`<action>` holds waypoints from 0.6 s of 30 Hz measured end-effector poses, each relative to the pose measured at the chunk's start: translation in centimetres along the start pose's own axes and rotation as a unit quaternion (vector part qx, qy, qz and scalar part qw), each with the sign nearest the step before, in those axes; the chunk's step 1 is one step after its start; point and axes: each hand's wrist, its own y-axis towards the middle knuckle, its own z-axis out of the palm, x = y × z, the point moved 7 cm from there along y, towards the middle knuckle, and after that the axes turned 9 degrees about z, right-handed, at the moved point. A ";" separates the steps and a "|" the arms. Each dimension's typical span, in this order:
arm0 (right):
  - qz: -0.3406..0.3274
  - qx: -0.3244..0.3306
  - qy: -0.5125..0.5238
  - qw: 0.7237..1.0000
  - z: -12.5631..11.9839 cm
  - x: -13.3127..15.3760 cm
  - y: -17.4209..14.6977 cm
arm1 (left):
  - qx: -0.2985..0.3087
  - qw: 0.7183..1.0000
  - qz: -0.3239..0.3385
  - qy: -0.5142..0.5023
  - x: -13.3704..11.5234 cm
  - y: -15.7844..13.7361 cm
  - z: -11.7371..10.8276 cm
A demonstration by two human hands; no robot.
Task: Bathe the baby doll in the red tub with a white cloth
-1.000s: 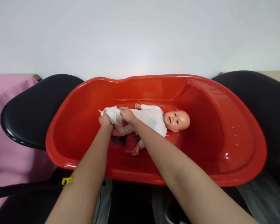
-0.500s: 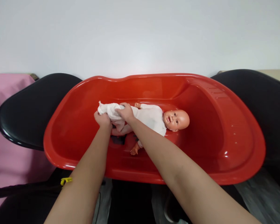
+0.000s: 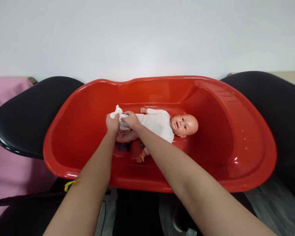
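Note:
A baby doll [image 3: 159, 124] in a white long-sleeved top lies on its back inside a red baby bathtub [image 3: 159, 187], its head to the right and its legs to the left. Bunched around one of its lower legs is a white cloth garment [image 3: 116, 113]. My left hand [image 3: 112, 123] is closed on the garment's left part, by the doll's foot. Close beside it, my right hand [image 3: 131, 120] grips the same cloth further up the leg. The doll's other leg shows bare below my hands. My fingers partly hide the cloth and the leg.
Black rounded chair seats [image 3: 27, 114] flank the tub, one on each side. Pink cloth [image 3: 5, 177] hangs at the far left. A pale wall [image 3: 147, 39] rises right behind the tub. A yellow tag [image 3: 70, 185] shows beside my left forearm.
My left hand has moved right, toward my right hand. The white garment, stretched along the leg before, is now bunched up shorter between my hands.

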 end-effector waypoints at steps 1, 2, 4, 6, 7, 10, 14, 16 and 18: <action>-0.004 0.005 -0.015 1.000 0.2 0.0 -0.1 | -0.002 1.000 0.001 0.028 0.3 0.1 -0.2; -0.011 0.012 -0.027 0.999 0.4 0.0 -0.3 | -0.004 0.999 0.002 0.051 0.6 0.3 -0.4; -0.030 0.032 -0.040 0.998 1.0 0.2 -0.7 | -0.013 0.995 0.007 0.095 1.0 0.5 -0.8; -0.045 0.052 -0.044 0.997 1.5 0.4 -1.1 | -0.031 0.989 0.021 0.143 1.1 0.7 -1.3; -0.048 0.058 -0.047 0.996 1.7 0.5 -1.4 | -0.039 0.985 0.029 0.163 1.0 0.8 -1.6; -0.045 0.065 -0.058 0.995 1.9 0.6 -1.8 | -0.060 0.980 0.040 0.186 0.9 1.1 -2.3; -0.023 0.071 -0.026 0.997 2.0 0.4 -1.6 | -0.107 0.987 0.019 0.117 0.7 1.0 -2.8; 0.017 0.071 0.019 0.997 1.9 0.0 -1.3 | -0.106 0.994 0.001 0.032 0.7 0.8 -2.2; 0.059 0.067 0.072 0.993 1.6 -0.5 -1.0 | -0.076 0.996 -0.025 -0.040 0.8 0.5 -1.1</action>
